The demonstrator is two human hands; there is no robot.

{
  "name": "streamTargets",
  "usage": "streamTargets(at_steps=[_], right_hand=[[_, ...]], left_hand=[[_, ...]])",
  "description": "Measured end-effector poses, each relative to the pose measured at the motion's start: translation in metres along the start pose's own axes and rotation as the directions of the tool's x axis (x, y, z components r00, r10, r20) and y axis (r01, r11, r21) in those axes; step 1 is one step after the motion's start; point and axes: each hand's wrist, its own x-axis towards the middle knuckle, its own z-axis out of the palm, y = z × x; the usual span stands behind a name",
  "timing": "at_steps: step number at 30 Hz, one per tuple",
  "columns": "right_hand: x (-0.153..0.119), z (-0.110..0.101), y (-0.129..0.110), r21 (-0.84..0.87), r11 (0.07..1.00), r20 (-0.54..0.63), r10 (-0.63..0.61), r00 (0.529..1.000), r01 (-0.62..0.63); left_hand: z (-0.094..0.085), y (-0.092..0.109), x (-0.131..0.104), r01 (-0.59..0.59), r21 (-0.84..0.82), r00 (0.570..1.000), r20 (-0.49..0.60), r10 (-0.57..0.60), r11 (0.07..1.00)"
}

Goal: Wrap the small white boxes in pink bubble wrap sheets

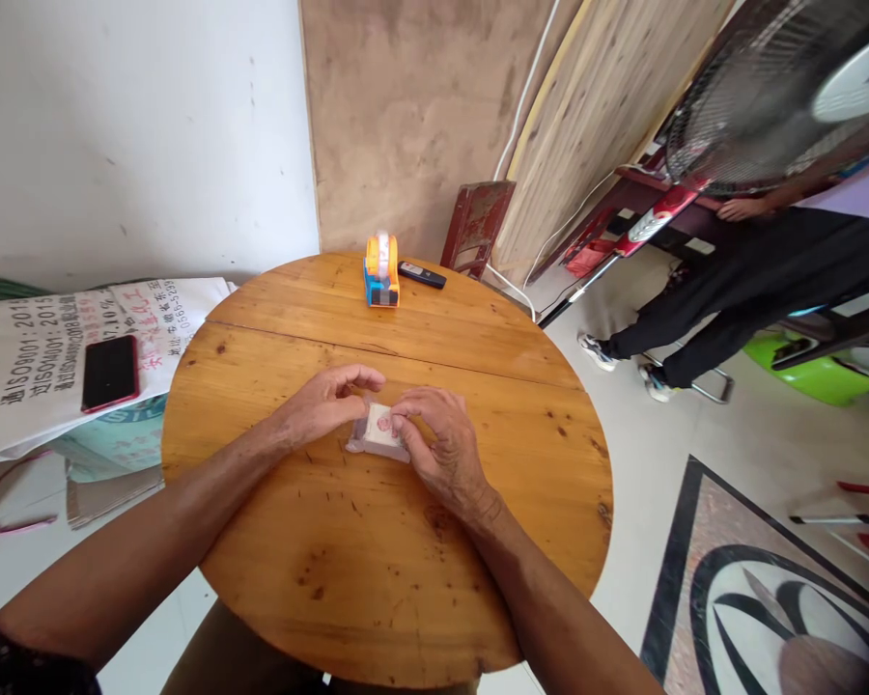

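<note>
A small white box point(381, 425) with a red print on top lies in a clear plastic wrapper on the round wooden table point(348, 541). My right hand point(440, 439) is closed at its right side, with thumb and forefinger pinching the wrapped box near its edge. On the other side is my left hand point(331, 401). Its thumb reaches the left end of the wrapper, while its fingers are curved and apart from the thumb. Whether the thumb presses on the plastic or only lies against it is hard to see.
An orange and blue tape dispenser point(382, 275) and a black remote-like object point(422, 275) stand near the far table edge. A phone point(111, 373) lies on white sacks at left. At right are a standing fan point(652, 220) and a person in black trousers point(753, 280).
</note>
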Motion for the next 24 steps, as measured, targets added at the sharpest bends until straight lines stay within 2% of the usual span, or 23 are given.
streamTargets(at_steps=[3,9,14,20,24], right_hand=[[0.001,0.000,0.001,0.031,0.999,-0.019,0.028,0.999,-0.028],[0.002,-0.003,0.004,0.140,0.988,-0.080,0.078,0.994,-0.066],[0.001,-0.006,0.007,0.207,0.970,-0.093,0.147,0.985,-0.126],[0.000,-0.004,0.009,0.343,0.916,-0.085,0.252,0.964,-0.209],[0.001,-0.008,0.013,0.511,0.818,-0.077,0.350,0.934,-0.264]], left_hand=[[0.003,-0.002,-0.003,0.027,0.131,1.000,-0.001,-0.027,0.991],[0.008,-0.010,-0.005,-0.057,0.289,0.998,0.038,0.048,0.956],[0.008,-0.007,-0.007,-0.106,0.184,0.981,0.179,0.073,0.977],[0.014,-0.007,-0.009,-0.126,0.079,0.974,0.200,0.108,0.989],[0.019,-0.007,-0.010,-0.136,0.037,0.969,0.216,0.125,0.990]])
